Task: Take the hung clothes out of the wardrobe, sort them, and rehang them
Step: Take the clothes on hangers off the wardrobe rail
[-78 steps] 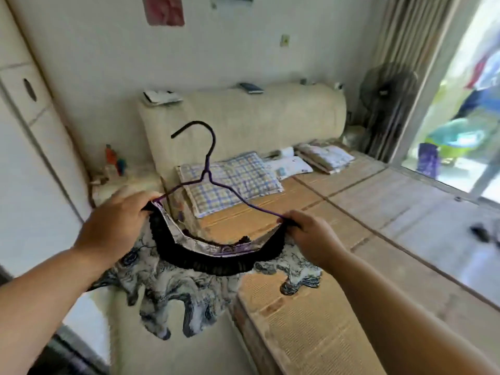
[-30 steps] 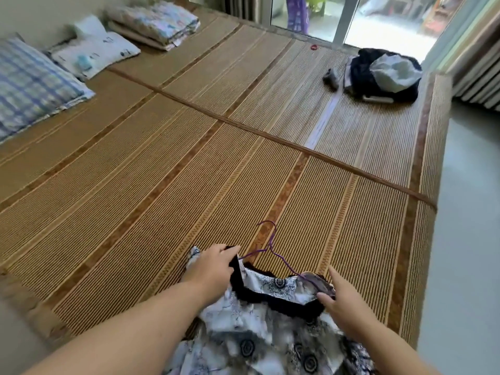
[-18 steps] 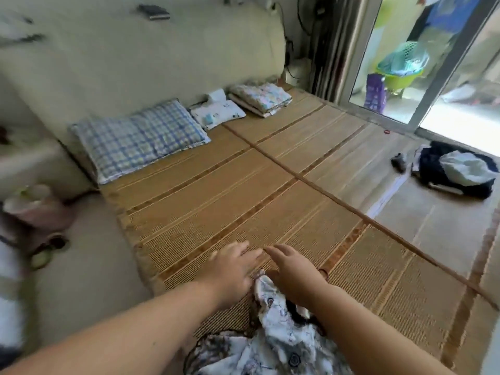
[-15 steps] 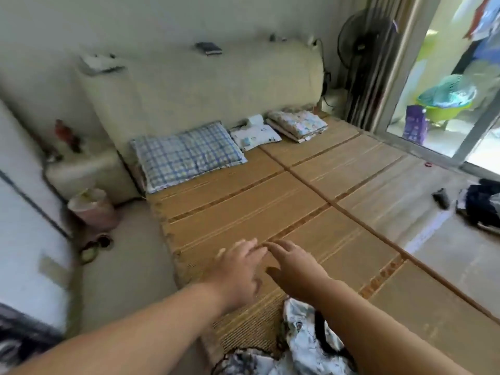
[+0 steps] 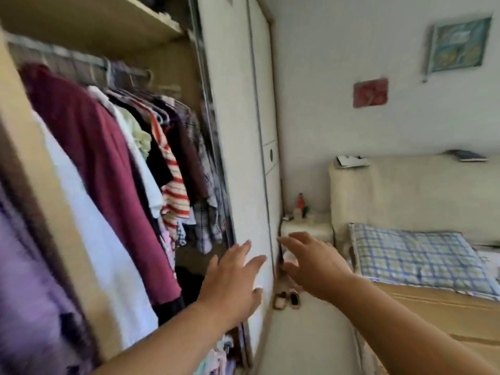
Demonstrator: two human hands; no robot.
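The open wardrobe (image 5: 81, 20) takes up the whole 9 o'clock side. The hung clothes (image 5: 151, 147) are all on the rail (image 5: 67, 56) up around 10 o'clock, packed pretty tight. Starting from the near end there's something purple (image 5: 21, 280) at 8 o'clock, then a white piece (image 5: 89, 239) and a big maroon garment (image 5: 102, 158). After those come a pale green bit (image 5: 140, 136), a red-and-white striped top (image 5: 174, 196) and a plaid shirt (image 5: 205, 220) at the far end near centre. It's all kinda blurry, so I can't tell the hangers apart.

Both hands are out front and empty. The left hand (image 5: 232, 282) is just under centre toward 6 o'clock, grip spread with the fingers straight, in front of the white sliding door (image 5: 238, 131). Can't tell if it actually touches the door. The right hand (image 5: 316, 266) is just beside it on the 4 o'clock side. Its grip is spread wide too, fingers loosely bent, pinching nothing.

Over at 3 to 4 o'clock is the bed (image 5: 433, 307) with a woven mat, a blue checked pillow (image 5: 416, 255) and a padded headboard (image 5: 405, 190). A small nightstand (image 5: 305, 228) with bottles (image 5: 300, 201) on it sits between the door and the headboard. A pair of slippers (image 5: 286, 299) is on the floor right under the hands. Two pictures hang on the wall, a framed one (image 5: 460, 44) at 1 o'clock and a red one (image 5: 370, 92) nearer centre.
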